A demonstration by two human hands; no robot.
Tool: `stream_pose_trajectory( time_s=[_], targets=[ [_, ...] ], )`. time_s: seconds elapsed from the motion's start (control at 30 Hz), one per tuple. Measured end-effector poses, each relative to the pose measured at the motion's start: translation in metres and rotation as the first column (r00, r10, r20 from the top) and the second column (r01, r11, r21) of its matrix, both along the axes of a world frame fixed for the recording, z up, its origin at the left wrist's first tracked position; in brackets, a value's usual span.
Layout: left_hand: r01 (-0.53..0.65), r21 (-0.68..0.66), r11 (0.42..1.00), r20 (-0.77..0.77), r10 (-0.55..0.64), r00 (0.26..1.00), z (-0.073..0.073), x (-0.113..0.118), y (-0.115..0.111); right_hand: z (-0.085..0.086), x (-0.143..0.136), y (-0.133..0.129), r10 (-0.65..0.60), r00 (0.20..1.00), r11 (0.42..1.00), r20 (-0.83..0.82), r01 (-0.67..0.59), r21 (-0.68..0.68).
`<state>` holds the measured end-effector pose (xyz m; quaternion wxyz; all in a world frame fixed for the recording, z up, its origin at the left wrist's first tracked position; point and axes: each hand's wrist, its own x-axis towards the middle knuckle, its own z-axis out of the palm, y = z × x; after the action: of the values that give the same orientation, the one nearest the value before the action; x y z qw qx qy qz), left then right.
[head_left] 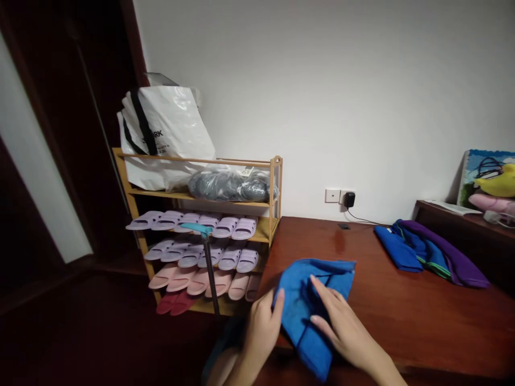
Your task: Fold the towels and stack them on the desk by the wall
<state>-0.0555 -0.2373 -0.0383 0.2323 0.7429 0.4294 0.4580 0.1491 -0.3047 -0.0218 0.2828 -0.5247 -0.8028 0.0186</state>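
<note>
A piece of blue cloth (300, 295) with thin dark lines lies partly folded at the near left corner of the wooden table, its lower end hanging over the front edge. At its left side my left hand (265, 321) grips the border, thumb on top and the other fingers tucked out of sight. My right hand (338, 319) rests on the cloth's right part with fingers stretched out and thumb apart. Under that hand the fabric looks bunched and dark. What kind of item the cloth is cannot be made out.
Folded blue and purple fabrics (434, 252) lie at the table's (382, 316) back right. A shoe rack (276, 187) on the left bears slippers, a white bag (177, 123) and plastic-wrapped grey things. A teal-topped pole (209, 262) stands before it. A black plug (350, 200) sits in the wall socket.
</note>
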Motion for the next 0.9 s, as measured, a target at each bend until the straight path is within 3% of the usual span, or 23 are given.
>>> stream_pose_trajectory(
  time_s=[0.1,0.17,0.23,0.27,0.3,0.37,0.43,0.57,0.63,0.83,0.9],
  targets=[
    [-0.181,0.299,0.937,-0.155,0.235,0.960,-0.017,-0.038,0.012,-0.013,-0.003,0.002,0.055,0.997,0.978,0.055,-0.043,-0.202],
    [-0.225,0.423,0.878,-0.184,0.326,0.927,-0.012,-0.046,0.007,-0.019,-0.001,0.002,0.054,0.997,0.971,0.058,-0.039,-0.238],
    [-0.142,0.481,0.865,-0.248,0.290,0.924,0.004,-0.039,-0.004,-0.022,0.000,0.002,0.055,0.997,0.968,0.046,-0.042,-0.248],
    [-0.019,0.480,0.877,-0.326,0.199,0.924,0.013,-0.032,-0.010,-0.021,0.000,0.002,0.060,0.997,0.966,0.041,-0.048,-0.256],
    [0.149,0.450,0.881,-0.427,0.066,0.902,0.021,-0.024,-0.014,-0.020,0.000,0.001,0.067,0.997,0.962,0.037,-0.054,-0.266],
    [0.443,0.306,0.843,-0.599,-0.191,0.778,0.029,-0.008,-0.015,-0.018,0.002,-0.001,0.075,0.997,0.954,0.033,-0.062,-0.293],
    [0.546,0.159,0.822,-0.667,-0.318,0.673,0.024,0.002,-0.009,-0.016,0.008,-0.007,0.068,0.997,0.948,0.024,-0.057,-0.314],
    [0.445,0.043,0.894,-0.667,-0.306,0.680,0.002,0.004,0.005,-0.019,0.034,-0.026,0.009,1.000,0.954,-0.005,-0.010,-0.300],
    [0.403,0.003,0.915,-0.676,-0.295,0.675,0.001,0.001,0.001,-0.021,0.051,-0.037,-0.048,0.999,0.962,-0.016,0.042,-0.270],
    [0.273,-0.081,0.959,-0.791,-0.228,0.568,0.027,0.008,-0.036,-0.016,0.084,-0.056,-0.233,0.972,0.960,0.008,0.232,-0.157],
    [0.333,-0.017,0.943,-0.797,-0.214,0.565,0.033,0.017,-0.037,-0.014,0.081,-0.055,-0.277,0.960,0.958,0.027,0.278,-0.063]
  ],
)
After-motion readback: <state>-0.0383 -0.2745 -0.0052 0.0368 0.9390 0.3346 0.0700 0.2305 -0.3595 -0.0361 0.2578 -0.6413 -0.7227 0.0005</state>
